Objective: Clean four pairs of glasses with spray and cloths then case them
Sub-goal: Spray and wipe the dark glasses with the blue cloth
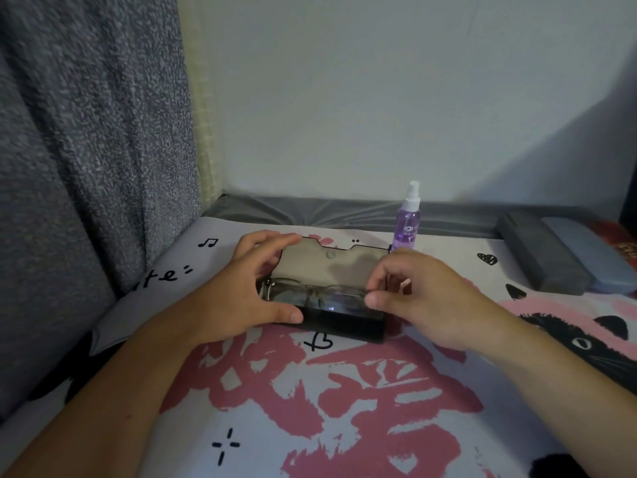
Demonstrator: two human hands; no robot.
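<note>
Two hands on one open case, glasses lying in it

Left hand grips the left end of the black case: fingers behind, thumb on front edge. Glasses lie in the tray, long axis left-right, lid flap standing open behind. Right hand pinches the frame's right end, so it's nearer for seating. Spray bottle upright behind; two closed cases far right on the bed.

I see a black case lying open on the bed, its tan-lined flap tilted back. Dark-framed glasses lie in it, lenses up. Behind stands a purple spray bottle; two shut cases, grey and blue, lie far right.
</note>
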